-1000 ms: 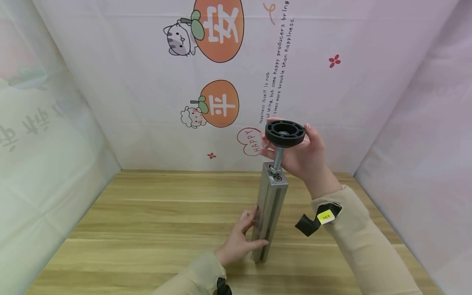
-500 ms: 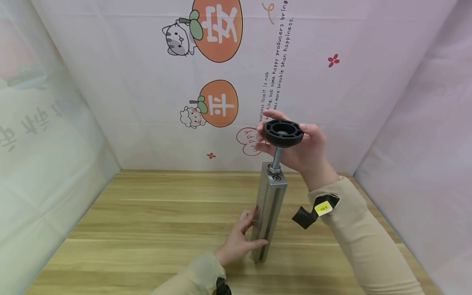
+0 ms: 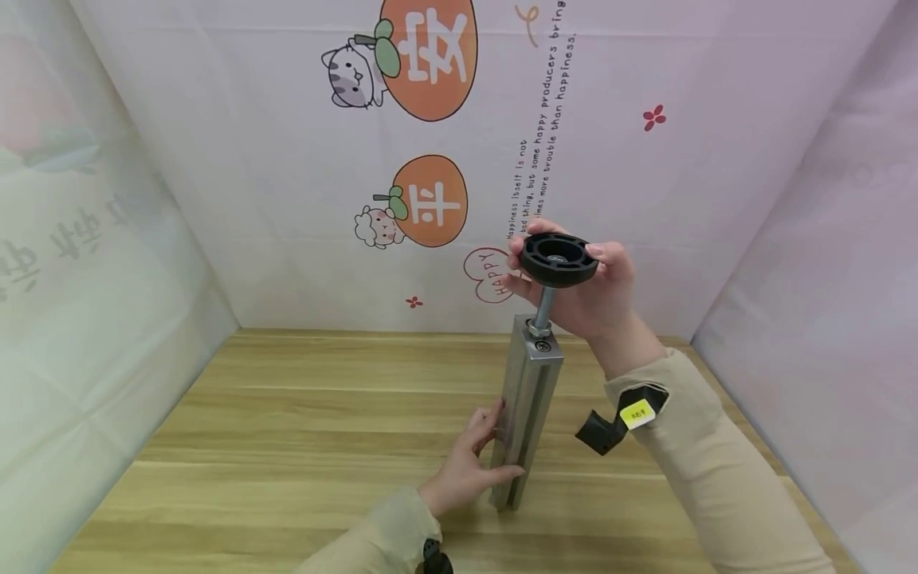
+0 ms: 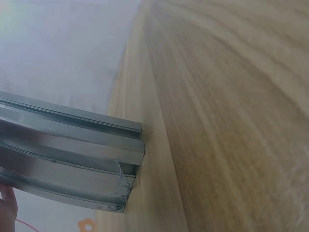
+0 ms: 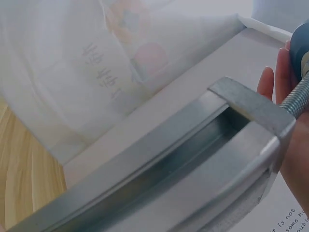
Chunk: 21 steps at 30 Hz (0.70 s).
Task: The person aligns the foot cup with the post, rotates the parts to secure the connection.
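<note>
A silver aluminium profile [image 3: 527, 406] stands upright, slightly tilted, on the wooden tabletop. From its capped top rises a threaded rod [image 3: 546, 307] with a nut, topped by a black round levelling foot [image 3: 559, 275]. My right hand [image 3: 602, 299] holds the foot by its rim, thumb on the right side and fingers at the left and behind. Low on the profile, my left hand [image 3: 466, 476] grips it between thumb and fingers. In the left wrist view the profile's lower end [image 4: 72, 150] meets the wood. The right wrist view shows its slotted side [image 5: 203, 164] and end cap [image 5: 256, 106].
A wood-grain tabletop [image 3: 287, 446] lies underneath. White printed cloth [image 3: 287, 199] hangs behind it, and pale cloth walls [image 3: 803, 263] close in the left and right sides. Black wrist mounts [image 3: 620, 418] sit over the beige sleeves.
My right hand's fingers have shifted around the foot's rim, reaching out behind it and then drawing closer, with a small wrist turn. The left hand keeps its place on the profile.
</note>
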Available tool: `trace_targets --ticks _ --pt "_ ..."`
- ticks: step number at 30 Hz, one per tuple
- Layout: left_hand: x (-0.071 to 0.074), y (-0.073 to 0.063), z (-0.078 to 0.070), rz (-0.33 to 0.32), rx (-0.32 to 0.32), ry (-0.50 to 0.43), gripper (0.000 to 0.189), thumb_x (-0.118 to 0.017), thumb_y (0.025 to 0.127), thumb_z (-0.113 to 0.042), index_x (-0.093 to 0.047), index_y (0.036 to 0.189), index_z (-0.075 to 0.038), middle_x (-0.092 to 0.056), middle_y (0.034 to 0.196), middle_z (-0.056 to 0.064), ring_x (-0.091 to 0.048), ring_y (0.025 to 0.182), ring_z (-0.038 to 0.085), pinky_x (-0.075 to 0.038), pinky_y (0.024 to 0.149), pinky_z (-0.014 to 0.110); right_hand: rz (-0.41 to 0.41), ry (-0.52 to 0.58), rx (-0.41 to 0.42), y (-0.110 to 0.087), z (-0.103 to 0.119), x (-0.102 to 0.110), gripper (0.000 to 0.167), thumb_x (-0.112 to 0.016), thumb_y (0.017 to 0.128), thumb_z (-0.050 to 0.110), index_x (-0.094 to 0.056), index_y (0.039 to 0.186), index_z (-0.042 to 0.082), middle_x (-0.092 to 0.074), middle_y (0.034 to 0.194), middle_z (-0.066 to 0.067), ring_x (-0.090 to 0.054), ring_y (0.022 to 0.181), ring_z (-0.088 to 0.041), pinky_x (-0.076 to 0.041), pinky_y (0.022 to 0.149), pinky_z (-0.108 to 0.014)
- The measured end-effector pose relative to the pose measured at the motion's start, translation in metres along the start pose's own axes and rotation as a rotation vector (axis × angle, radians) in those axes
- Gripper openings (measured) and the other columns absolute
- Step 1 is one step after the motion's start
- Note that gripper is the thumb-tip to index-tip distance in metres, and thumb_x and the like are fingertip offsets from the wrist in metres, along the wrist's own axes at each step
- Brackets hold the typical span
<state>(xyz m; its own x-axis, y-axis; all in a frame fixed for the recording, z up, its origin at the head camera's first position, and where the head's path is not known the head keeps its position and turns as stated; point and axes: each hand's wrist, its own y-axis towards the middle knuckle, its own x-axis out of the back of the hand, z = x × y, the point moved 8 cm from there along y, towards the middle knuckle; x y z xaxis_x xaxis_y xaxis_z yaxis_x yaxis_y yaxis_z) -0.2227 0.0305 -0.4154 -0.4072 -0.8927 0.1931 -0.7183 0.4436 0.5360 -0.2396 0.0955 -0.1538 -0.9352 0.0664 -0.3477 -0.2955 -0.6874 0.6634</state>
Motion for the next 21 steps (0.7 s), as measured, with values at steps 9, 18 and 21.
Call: trace_targets --ticks 9,18,21 --pt "-0.003 0.003 0.000 0.011 0.006 -0.010 0.092 -0.071 0.082 -0.003 -0.014 0.152 -0.017 -0.041 0.114 0.006 -0.040 0.118 0.015 -0.034 0.108 0.037 -0.025 -0.083 0.027 -0.005 0.009 -0.001 0.037 -0.044 0.086 0.014 -0.049 0.119 0.000 -0.052 0.118 -0.016 -0.052 0.110 -0.023 -0.041 0.102 -0.036" --pt "-0.003 0.002 0.000 0.007 -0.006 -0.012 0.093 -0.071 0.081 -0.002 -0.014 0.152 -0.018 -0.041 0.117 0.008 -0.039 0.119 0.013 -0.035 0.108 0.035 -0.175 -0.545 0.076 -0.014 0.024 0.002 0.028 -0.053 0.093 0.022 -0.058 0.115 0.006 -0.056 0.122 -0.010 -0.051 0.113 -0.020 -0.042 0.100 -0.029" --pt "-0.003 0.001 -0.002 0.001 -0.033 -0.004 0.094 -0.071 0.081 0.000 -0.014 0.152 -0.019 -0.042 0.118 0.013 -0.040 0.118 0.012 -0.035 0.108 0.035 -0.271 -0.702 0.069 -0.017 0.031 0.003 0.025 -0.059 0.091 0.022 -0.060 0.113 0.008 -0.059 0.119 -0.008 -0.053 0.112 -0.020 -0.045 0.097 -0.026"
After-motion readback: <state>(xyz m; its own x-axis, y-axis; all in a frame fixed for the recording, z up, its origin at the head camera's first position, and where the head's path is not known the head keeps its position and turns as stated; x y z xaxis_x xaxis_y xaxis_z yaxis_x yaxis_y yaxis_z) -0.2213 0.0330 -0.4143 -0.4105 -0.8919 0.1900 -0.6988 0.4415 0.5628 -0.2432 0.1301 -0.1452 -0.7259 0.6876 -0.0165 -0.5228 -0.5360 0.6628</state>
